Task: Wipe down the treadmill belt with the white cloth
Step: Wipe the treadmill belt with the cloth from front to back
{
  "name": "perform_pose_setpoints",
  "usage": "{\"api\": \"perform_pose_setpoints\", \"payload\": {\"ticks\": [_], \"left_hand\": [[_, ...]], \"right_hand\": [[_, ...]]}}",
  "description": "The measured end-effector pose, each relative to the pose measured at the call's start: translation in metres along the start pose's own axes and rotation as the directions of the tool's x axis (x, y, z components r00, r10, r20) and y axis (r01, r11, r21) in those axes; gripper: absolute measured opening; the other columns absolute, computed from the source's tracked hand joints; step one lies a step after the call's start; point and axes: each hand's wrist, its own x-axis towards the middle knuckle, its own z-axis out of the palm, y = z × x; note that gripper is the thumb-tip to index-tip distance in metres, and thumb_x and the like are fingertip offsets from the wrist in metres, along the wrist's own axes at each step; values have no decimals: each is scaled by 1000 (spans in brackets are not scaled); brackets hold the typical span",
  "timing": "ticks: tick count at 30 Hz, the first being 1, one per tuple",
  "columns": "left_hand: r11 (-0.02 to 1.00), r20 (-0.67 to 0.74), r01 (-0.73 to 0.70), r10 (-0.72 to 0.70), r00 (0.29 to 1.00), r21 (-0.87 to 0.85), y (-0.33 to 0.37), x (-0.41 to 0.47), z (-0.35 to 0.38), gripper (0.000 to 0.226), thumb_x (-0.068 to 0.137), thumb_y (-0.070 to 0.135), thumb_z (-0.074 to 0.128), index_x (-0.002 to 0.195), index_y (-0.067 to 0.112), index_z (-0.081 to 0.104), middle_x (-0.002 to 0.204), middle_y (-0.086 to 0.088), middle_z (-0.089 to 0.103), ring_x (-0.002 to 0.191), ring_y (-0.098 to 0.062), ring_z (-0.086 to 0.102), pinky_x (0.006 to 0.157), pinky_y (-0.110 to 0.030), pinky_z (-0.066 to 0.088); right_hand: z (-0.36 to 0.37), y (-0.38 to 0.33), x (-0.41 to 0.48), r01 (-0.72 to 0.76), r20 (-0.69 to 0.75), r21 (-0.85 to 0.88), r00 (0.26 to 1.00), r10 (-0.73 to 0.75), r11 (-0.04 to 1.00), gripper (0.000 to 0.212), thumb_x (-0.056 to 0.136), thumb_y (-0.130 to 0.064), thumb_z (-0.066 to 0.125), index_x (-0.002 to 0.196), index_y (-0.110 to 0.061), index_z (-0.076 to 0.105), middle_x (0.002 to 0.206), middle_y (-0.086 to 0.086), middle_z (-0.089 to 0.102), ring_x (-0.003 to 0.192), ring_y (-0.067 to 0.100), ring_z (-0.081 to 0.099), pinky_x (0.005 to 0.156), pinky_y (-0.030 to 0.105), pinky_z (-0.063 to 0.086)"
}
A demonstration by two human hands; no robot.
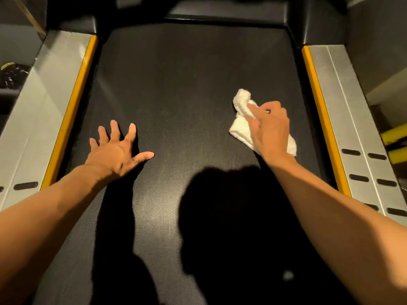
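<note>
1. While the right hand (272,130) grips the crumpled white terry cloth (240,127), with its fingers curled down over the upper folds, the cloth lies on the right part of the black textured rubber treadmill belt (180,73), near the belt's right edge but apart from it
2. One bunched end of the cloth sticks out past the fingertips toward the far end of the machine, and a flatter corner shows beside the wrist, on the side nearer the person
3. The left hand (114,153) is open and holds nothing: it rests palm down on the left part of the belt, fingers spread and thumb pointing inward, well apart from the cloth
4. Both bare forearms reach in from the lower corners of the view
5. A narrow yellow left edge strip (72,111) and a matching yellow right edge strip (323,115) run along the belt's long sides
6. Outside them lie the silver metal left side rail (39,119) and the silver metal right side rail (343,119); the right one carries dark oval slots (351,151) set in pairs
7. A glossy black motor cover (220,9) crosses the far end of the belt
8. A dark shadow (220,216) of the person's head and arms falls across the near middle of the belt
</note>
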Motion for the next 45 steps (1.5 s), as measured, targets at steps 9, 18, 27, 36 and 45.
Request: {"api": "perform_pose_setpoints", "payload": {"ticks": [9, 18, 27, 36, 45], "left_hand": [[999, -26, -21, 22, 999, 49, 2, -4, 0, 93, 67, 84, 10, 150, 44, -4, 157, -22, -4, 140, -50, 4, 111, -63, 18], [961, -81, -177, 198, 977, 211, 11, -9, 3, 66, 88, 62, 9, 151, 43, -2, 159, -18, 5, 140, -45, 13, 112, -57, 21], [954, -100, -236, 257, 961, 183, 12, -7, 4, 56, 98, 49, 23, 151, 41, 8, 157, -20, 11, 142, -44, 12, 114, -57, 18], [964, -88, -244, 254, 963, 106, 17, -16, 3, 54, 101, 44, 23, 152, 38, 7, 160, -16, 4, 147, -39, 4, 118, -51, 11], [967, -71, -244, 250, 966, 75, 21, -21, -4, 55, 101, 42, 28, 153, 35, 13, 159, -18, 10, 146, -40, 10, 117, -52, 16]], "right_hand": [[6, -29, -21, 315, 54, -35, 948, -313, 948, 16, 85, -46, 60, 92, -34, 67, 98, -1, 60, 86, 15, 57, 78, 37, 45], [4, -17, -34, 230, 168, 110, 955, -246, 967, 37, 84, -21, 53, 118, -23, 66, 109, 14, 56, 92, 35, 51, 81, 40, 41], [-24, 46, -2, -160, -82, -20, 984, 158, 987, 31, 87, -12, 55, 114, -21, 66, 109, 13, 55, 92, 36, 49, 78, 40, 45], [-28, 50, -28, 88, -31, 75, 996, -85, 993, 31, 88, -16, 54, 116, -20, 68, 107, 10, 57, 93, 29, 52, 82, 22, 34], [-16, -8, -69, 245, 208, 217, 934, -289, 945, 36, 91, -29, 43, 119, -21, 64, 106, 11, 55, 94, 30, 53, 83, 39, 45]]}}
